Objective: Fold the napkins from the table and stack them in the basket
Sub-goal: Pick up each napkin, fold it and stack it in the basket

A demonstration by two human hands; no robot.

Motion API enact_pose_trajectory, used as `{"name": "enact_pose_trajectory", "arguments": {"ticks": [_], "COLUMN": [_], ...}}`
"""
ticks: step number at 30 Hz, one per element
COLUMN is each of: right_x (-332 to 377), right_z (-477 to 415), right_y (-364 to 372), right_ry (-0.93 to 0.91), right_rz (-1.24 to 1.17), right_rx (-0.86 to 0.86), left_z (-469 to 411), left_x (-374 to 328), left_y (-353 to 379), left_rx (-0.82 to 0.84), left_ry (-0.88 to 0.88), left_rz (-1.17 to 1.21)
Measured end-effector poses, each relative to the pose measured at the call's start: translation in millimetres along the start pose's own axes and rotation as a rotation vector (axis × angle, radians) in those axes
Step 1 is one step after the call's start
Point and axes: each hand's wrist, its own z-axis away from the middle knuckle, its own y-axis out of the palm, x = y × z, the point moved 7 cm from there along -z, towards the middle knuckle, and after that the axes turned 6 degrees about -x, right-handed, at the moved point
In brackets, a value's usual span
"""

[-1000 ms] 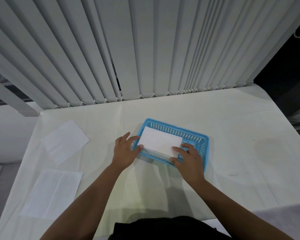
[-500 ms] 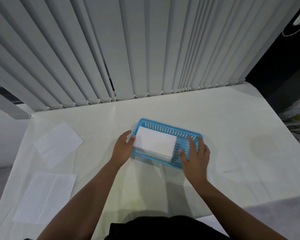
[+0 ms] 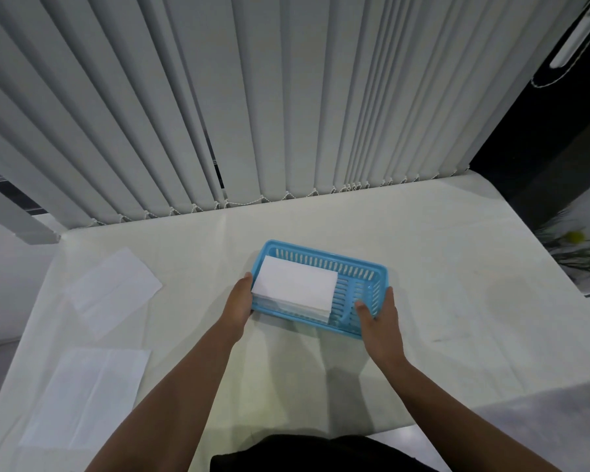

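A blue slotted basket (image 3: pixel 361 272) sits in the middle of the white table. A stack of folded white napkins (image 3: pixel 295 288) fills its left half. My left hand (image 3: pixel 238 303) lies against the basket's left end, fingers wrapped on its rim. My right hand (image 3: pixel 379 318) grips the basket's right near corner, thumb inside the rim and fingers outside. Two unfolded white napkins lie at the left: one at the far left (image 3: pixel 111 291), one near the front edge (image 3: pixel 86 396).
Grey vertical blinds (image 3: pixel 252 97) hang along the table's far edge. The table (image 3: pixel 457 301) stretches bare to the right of the basket. A dark opening and a plant (image 3: pixel 576 253) lie past the right edge.
My right hand left the napkin stack and slid right to the basket's right end, where it now grips. The left hand settled against the basket's left end. The camera tilted slightly.
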Motion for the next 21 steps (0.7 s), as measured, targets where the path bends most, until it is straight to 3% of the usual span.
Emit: {"name": "enact_pose_trajectory", "arguments": {"ticks": [10, 21], "right_x": [25, 49], "right_z": [21, 123], "right_y": [57, 150], "right_ry": [-0.019, -0.032], "right_rz": [0.038, -0.008], "right_rx": [0.026, 0.001], "left_z": [1, -7], "left_x": [-11, -6], "left_y": [-69, -197], "left_rx": [-0.063, -0.069], "left_ry": [0.058, 0.031], "left_rz": [0.000, -0.046]}}
